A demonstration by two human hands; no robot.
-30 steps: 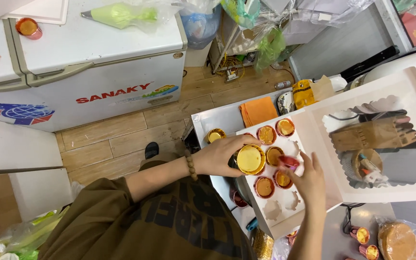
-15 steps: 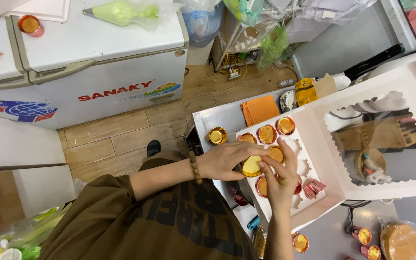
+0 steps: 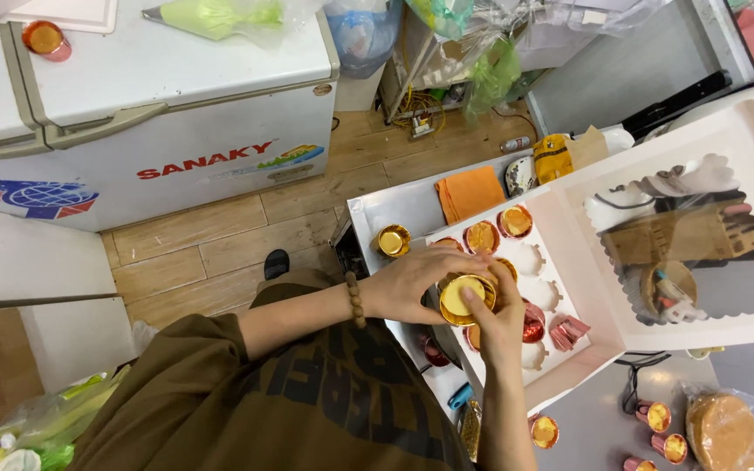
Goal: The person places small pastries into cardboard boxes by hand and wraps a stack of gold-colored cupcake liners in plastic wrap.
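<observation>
Left hand (image 3: 412,283): fingers closed on gold foil cup (image 3: 464,299)
Right hand (image 3: 499,312): pinching the same cup's rim
Below: pink box (image 3: 569,366), filled cups
Support: desk (image 3: 403,208)

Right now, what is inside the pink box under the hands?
The pink box holds gold-foil cups, red foil cups and empty white wells. The left hand and right hand cover several wells.

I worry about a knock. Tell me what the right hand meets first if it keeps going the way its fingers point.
Probably the gold foil cup, which the right hand already touches; the left hand lies just beyond. Depth is unclear.
</observation>
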